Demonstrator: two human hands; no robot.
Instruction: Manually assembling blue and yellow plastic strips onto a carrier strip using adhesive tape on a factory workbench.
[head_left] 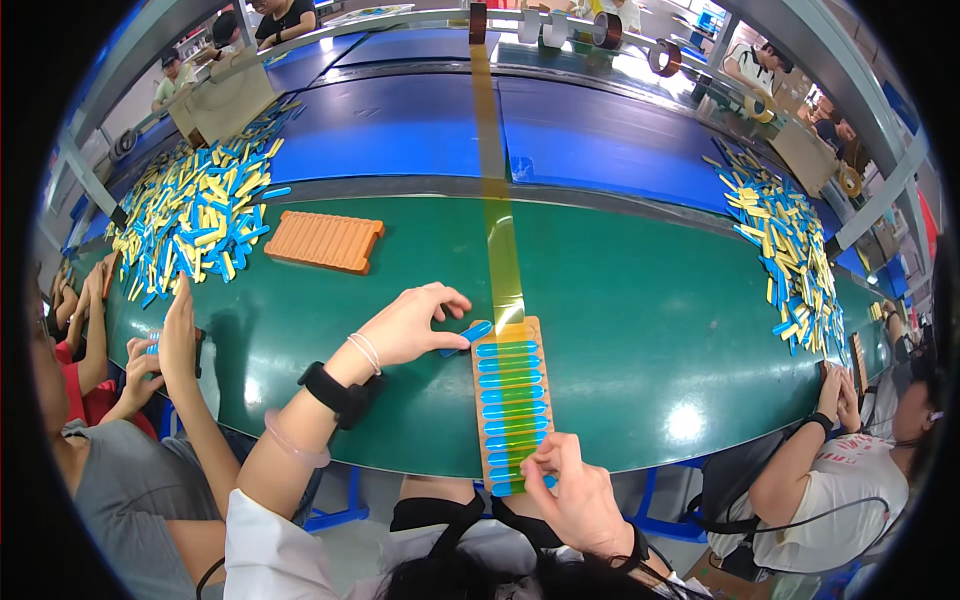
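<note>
A slotted orange-brown tray (533, 331) lies in front of me, filled with a row of blue strips (494, 397). Clear amber tape (503, 262) runs from the far side over the tray and along the middle of the strips. At the tray's far left corner, my left hand (408, 325) has its thumb and curled fingers on a loose blue strip (470, 336), which sits aslant. My right hand (577, 497) is pinched over the tray's near right end, beside the tape; what lies between its fingertips is hidden.
Another orange slotted tray (322, 241) rests at the far left of the green table (640, 300). Heaps of blue and yellow strips (205, 215) lie at both sides. Tape rolls (606, 31) hang on a bar at the back. Co-workers sit close on my left and right.
</note>
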